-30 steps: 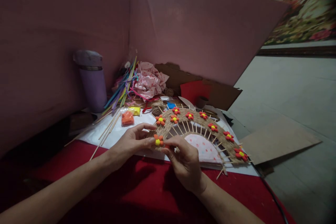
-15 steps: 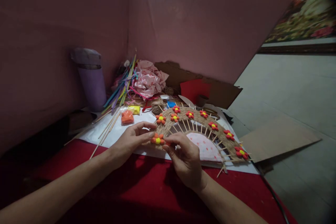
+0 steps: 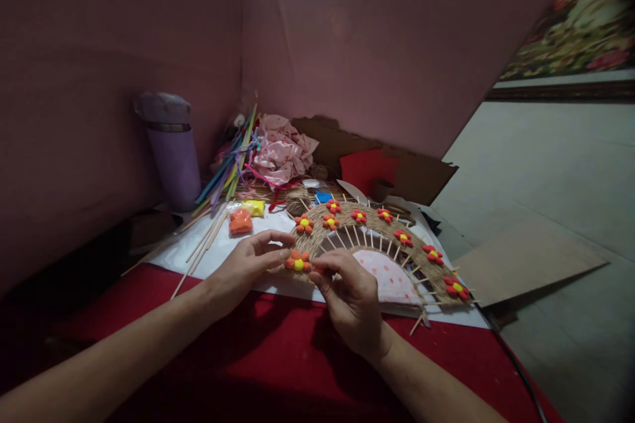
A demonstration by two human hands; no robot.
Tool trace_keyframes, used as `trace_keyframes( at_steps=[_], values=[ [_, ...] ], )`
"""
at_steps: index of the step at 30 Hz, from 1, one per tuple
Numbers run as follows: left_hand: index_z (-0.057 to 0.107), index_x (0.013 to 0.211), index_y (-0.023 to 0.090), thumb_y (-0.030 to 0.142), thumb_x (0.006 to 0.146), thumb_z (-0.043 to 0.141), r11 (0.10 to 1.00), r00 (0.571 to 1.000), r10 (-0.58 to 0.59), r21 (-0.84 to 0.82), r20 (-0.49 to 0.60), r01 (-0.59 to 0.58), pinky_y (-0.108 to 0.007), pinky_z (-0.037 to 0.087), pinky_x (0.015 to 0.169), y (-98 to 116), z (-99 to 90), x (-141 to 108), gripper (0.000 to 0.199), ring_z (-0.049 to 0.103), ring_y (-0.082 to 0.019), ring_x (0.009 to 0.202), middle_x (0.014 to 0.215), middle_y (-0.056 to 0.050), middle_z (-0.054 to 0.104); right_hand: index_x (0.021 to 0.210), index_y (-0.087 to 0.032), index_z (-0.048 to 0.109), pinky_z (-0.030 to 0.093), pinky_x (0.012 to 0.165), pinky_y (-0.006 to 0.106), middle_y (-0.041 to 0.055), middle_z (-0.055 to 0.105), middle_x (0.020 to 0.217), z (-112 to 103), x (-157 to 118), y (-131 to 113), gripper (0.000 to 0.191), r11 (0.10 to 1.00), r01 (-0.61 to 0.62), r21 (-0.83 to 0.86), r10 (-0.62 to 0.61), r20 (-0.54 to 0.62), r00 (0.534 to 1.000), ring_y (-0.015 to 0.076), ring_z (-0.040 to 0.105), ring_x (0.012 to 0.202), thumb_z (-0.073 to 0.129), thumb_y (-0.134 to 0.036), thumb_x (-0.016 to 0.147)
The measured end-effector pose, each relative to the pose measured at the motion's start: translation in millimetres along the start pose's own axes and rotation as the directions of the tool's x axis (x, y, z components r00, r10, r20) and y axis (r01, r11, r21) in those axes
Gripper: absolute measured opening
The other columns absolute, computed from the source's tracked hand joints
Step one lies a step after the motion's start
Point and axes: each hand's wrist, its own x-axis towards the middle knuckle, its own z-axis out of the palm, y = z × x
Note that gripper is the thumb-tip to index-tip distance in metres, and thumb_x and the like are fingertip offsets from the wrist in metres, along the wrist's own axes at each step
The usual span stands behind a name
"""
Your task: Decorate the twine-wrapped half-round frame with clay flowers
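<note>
A half-round twine-woven piece (image 3: 367, 209) with thin sticks and several red and orange flowers lies on white paper. Its inner part is a pale dotted half circle (image 3: 387, 276). At its left end sits an orange flower with a yellow centre (image 3: 298, 265). My left hand (image 3: 253, 264) is at that flower's left side, thumb and index finger slightly apart, holding nothing visible. To the flower's right, my right hand (image 3: 350, 294) is pinched close to a petal; a small orange-red bit shows by its fingertips, too hidden to make out.
Orange clay (image 3: 241, 221) and yellow clay (image 3: 255, 207) in wrap lie left of the piece. Behind are a twine ball (image 3: 298, 201), crumpled pink cloth (image 3: 282, 149), coloured sticks (image 3: 243, 152) and scissors (image 3: 399, 211). A purple tumbler (image 3: 173, 155) stands at the left.
</note>
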Motion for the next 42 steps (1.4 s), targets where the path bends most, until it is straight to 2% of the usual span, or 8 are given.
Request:
trace_keyframes(
  at_steps=[15, 19, 23, 27, 31, 35, 39, 42],
  values=[
    [0.056, 0.1, 0.016, 0.027, 0.07, 0.072, 1.0, 1.0, 0.011, -0.02, -0.018, -0.011, -0.024, 0.047, 0.066, -3.7, -0.5, 3.1, 0.035, 0.065, -0.014, 0.071, 0.086, -0.005, 0.069, 0.096, -0.02, 0.059, 0.045, 0.064, 0.025, 0.0022, 0.059, 0.086, -0.1, -0.8, 0.7, 0.02, 1.0, 0.007, -0.001, -0.007, 0.013, 1.0, 0.0129, 0.055, 0.077, 0.057, -0.008, 0.081],
    [0.056, 0.099, 0.015, 0.026, 0.068, 0.073, 0.999, 1.0, 0.014, -0.03, -0.023, -0.014, -0.023, 0.047, 0.067, -2.5, 1.0, 3.9, 0.036, 0.065, -0.014, 0.073, 0.087, -0.006, 0.069, 0.099, -0.021, 0.058, 0.045, 0.062, 0.024, 0.0009, 0.058, 0.083, -1.1, -2.4, 0.5, 0.019, 0.998, -0.053, -0.024, 0.052, -0.037, 0.998, 0.0118, 0.054, 0.072, 0.058, -0.012, 0.082],
    [0.057, 0.103, 0.017, 0.034, 0.073, 0.068, 1.0, 0.999, -0.008, -0.017, -0.04, 0.008, -0.024, 0.047, 0.065, -0.2, 0.8, 0.5, 0.036, 0.064, -0.014, 0.072, 0.087, -0.007, 0.069, 0.096, -0.02, 0.059, 0.046, 0.063, 0.025, 0.0005, 0.059, 0.081, -2.8, -3.3, 1.6, 0.013, 0.997, -0.061, -0.037, 0.056, -0.101, 0.993, 0.0115, 0.055, 0.07, 0.057, -0.015, 0.084],
    [0.058, 0.106, 0.018, 0.038, 0.075, 0.065, 1.0, 1.0, -0.019, -0.002, -0.015, 0.019, -0.027, 0.047, 0.068, 0.9, -0.3, -3.6, 0.037, 0.064, -0.018, 0.079, 0.092, -0.008, 0.068, 0.1, -0.021, 0.059, 0.048, 0.062, 0.024, 0.0005, 0.061, 0.081, -2.4, -3.4, 1.8, 0.017, 0.996, -0.09, -0.024, 0.086, -0.135, 0.987, 0.0111, 0.057, 0.067, 0.056, -0.016, 0.084],
    [0.061, 0.103, 0.019, 0.038, 0.076, 0.063, 0.999, 0.999, -0.042, 0.005, 0.012, 0.042, -0.026, 0.047, 0.067, 1.4, -0.1, -4.6, 0.033, 0.063, -0.016, 0.077, 0.092, -0.006, 0.067, 0.091, -0.021, 0.061, 0.048, 0.059, 0.024, -0.0005, 0.062, 0.075, -1.6, -2.5, -1.6, 0.011, 0.997, -0.081, -0.014, 0.079, -0.116, 0.99, 0.0114, 0.057, 0.065, 0.062, -0.017, 0.081],
    [0.063, 0.097, 0.018, 0.037, 0.075, 0.064, 0.999, 0.999, -0.047, -0.027, 0.016, 0.048, -0.026, 0.046, 0.067, 0.6, -0.3, -4.0, 0.03, 0.062, -0.015, 0.074, 0.089, -0.005, 0.067, 0.095, -0.021, 0.061, 0.05, 0.062, 0.025, 0.0005, 0.064, 0.079, -0.2, -2.0, -3.7, 0.015, 0.999, -0.043, -0.015, 0.042, -0.091, 0.995, 0.0123, 0.059, 0.069, 0.061, -0.015, 0.081],
    [0.063, 0.094, 0.017, 0.038, 0.075, 0.065, 0.998, 0.998, -0.057, -0.031, 0.013, 0.058, -0.025, 0.046, 0.066, 0.3, -0.8, -4.3, 0.029, 0.061, -0.015, 0.073, 0.09, -0.006, 0.066, 0.099, -0.02, 0.059, 0.051, 0.063, 0.025, 0.0013, 0.065, 0.08, 1.8, -3.5, -2.5, 0.019, 0.992, -0.117, 0.039, 0.121, -0.106, 0.987, 0.0127, 0.062, 0.07, 0.06, -0.014, 0.081],
    [0.063, 0.093, 0.017, 0.038, 0.075, 0.064, 0.997, 0.997, -0.071, -0.04, 0.027, 0.072, -0.025, 0.047, 0.066, 1.2, -0.2, -4.9, 0.028, 0.061, -0.015, 0.074, 0.089, -0.005, 0.066, 0.089, -0.019, 0.059, 0.051, 0.062, 0.025, 0.0009, 0.064, 0.077, 1.3, -3.5, -2.8, 0.01, 0.985, -0.165, 0.043, 0.168, -0.088, 0.982, 0.0124, 0.06, 0.067, 0.062, -0.016, 0.08]
  ],
)
